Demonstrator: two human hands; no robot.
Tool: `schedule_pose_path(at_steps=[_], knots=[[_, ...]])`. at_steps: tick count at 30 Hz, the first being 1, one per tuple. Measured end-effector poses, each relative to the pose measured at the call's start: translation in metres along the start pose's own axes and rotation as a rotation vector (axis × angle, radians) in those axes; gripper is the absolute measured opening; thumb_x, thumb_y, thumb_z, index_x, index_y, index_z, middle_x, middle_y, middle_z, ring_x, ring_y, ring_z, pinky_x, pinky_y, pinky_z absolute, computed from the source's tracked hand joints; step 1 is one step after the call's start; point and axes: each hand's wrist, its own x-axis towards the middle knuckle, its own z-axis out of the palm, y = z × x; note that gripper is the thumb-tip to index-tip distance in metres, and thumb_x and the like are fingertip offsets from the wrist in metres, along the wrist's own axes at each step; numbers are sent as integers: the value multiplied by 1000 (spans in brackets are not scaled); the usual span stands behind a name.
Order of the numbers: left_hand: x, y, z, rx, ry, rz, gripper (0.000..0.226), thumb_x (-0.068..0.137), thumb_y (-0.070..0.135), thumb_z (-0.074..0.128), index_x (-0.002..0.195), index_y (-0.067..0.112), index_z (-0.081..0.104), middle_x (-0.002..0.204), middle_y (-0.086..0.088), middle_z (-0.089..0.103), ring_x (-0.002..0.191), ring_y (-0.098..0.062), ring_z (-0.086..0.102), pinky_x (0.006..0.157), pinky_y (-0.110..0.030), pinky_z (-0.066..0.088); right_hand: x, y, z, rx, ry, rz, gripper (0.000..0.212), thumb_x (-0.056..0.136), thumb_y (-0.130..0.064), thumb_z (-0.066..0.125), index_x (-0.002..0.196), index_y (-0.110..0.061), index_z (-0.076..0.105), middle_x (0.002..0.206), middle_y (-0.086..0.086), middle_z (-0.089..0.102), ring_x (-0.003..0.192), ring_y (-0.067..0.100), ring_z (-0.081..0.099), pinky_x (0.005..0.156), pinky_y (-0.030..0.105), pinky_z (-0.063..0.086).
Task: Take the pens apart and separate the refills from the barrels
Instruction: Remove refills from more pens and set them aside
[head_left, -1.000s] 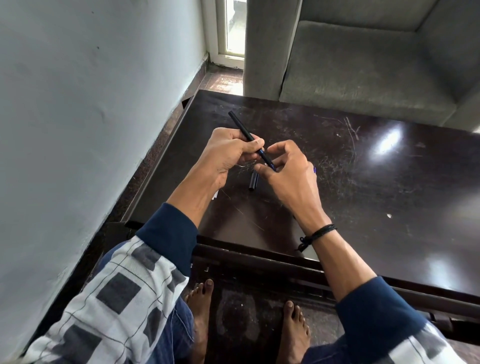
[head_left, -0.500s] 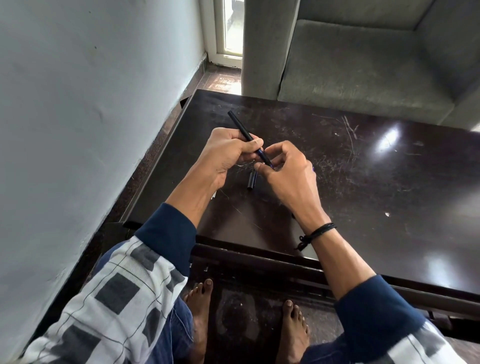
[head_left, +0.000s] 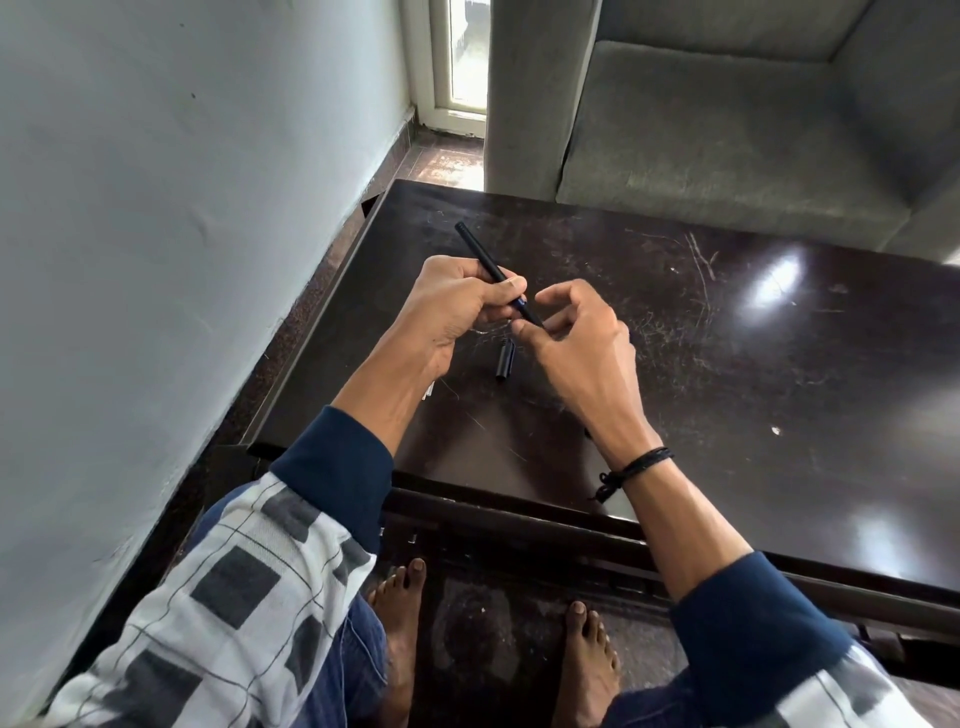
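A slim black pen (head_left: 480, 252) slants up and away over the dark table (head_left: 753, 364), its far end free. My left hand (head_left: 452, 306) grips its barrel, thumb on top. My right hand (head_left: 576, 338) pinches the pen's near tip end between thumb and fingers, where a blue band shows. Below the two hands a short black pen cap (head_left: 504, 359) lies on the table. Something small and white (head_left: 428, 392) peeks out beside my left wrist, mostly hidden.
A white wall (head_left: 182, 234) runs close along the table's left edge. A grey sofa (head_left: 753, 130) stands behind the far edge. My bare feet (head_left: 400, 608) rest on a lower shelf under the near edge.
Both hands have kept their grip on the pen in the same spot. My right fingers have shifted slightly at the tip end.
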Motion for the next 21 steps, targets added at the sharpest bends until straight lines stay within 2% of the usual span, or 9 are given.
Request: schedule_pose_path(at_steps=[4,7,10,13,16,21], knots=[[0,0,1,1,6,7,10,84,6,78,92,0,77,85,-13,76,81,-22,75,79,-28,61,1,2,0,-29,12,2,15,88,-31,76,98,-26,66,77,-13,65,72,0,61,63,24,45],[-1,1,0,-19,11,5,9,85,5,77,92,0,76,85,-13,74,79,-21,74,76,-25,60,2,1,2,-4,-3,22,6,93,-32,69,95,-26,68,79,-10,70,75,7,67,71,32,54],[0,1,1,-15,7,9,9,86,3,76,93,-1,76,88,-14,75,83,-22,75,77,-25,60,3,2,3,1,-15,31,13,98,-35,61,92,-27,68,79,-7,73,76,12,70,76,39,57],[0,0,1,5,3,12,8,86,4,76,93,-1,76,86,-12,74,82,-20,74,80,-28,61,4,2,3,0,-20,28,15,96,-43,64,98,-29,69,83,-9,73,79,10,69,76,34,55],[-1,-1,2,9,0,12,8,85,4,76,93,0,76,83,-11,75,81,-20,73,83,-30,61,2,3,1,-24,-14,8,15,91,-40,73,101,-29,67,83,-12,68,76,3,63,67,27,48],[-2,1,2,9,9,12,13,87,3,75,98,-4,74,90,-16,74,81,-21,73,84,-31,61,4,3,4,-6,-28,32,8,95,-35,64,97,-28,68,82,-8,74,79,14,71,79,40,57]])
